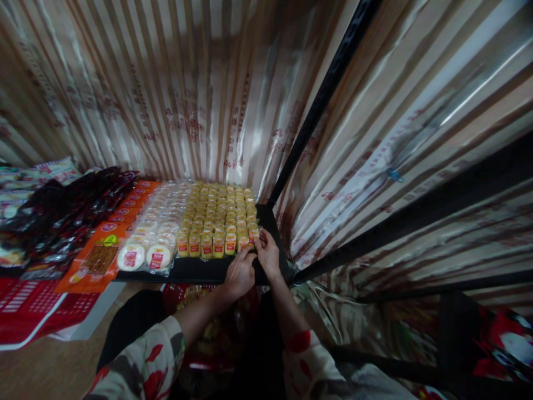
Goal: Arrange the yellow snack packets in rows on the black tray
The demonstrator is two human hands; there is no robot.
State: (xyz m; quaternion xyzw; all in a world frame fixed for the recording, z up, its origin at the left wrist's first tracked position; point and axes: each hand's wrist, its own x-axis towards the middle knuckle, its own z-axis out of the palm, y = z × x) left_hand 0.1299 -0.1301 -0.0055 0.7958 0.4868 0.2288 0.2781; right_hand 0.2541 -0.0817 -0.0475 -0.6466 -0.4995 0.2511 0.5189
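Observation:
Small yellow wrapped snack packets [219, 216] stand in tight rows on a black shelf [189, 270], with red labels on the front ones. At the front right corner of these rows, my right hand [267, 254] has its fingers closed on the end packet. My left hand [241, 273] is right beside it, fingers curled against the same corner; the back of the hand hides what its fingertips touch. Left of the yellow rows lie clear-wrapped round white crackers [157, 257] with red labels. Orange bags of brown sticks [101, 258] overlap in a row beyond them.
Dark glossy packets [79, 208] are piled at the left. A red basket [29, 311] stands below them. Under my arms is another red container [210, 364] with yellow packets. Black posts [320, 105] and striped sheeting [187, 83] border the shelf.

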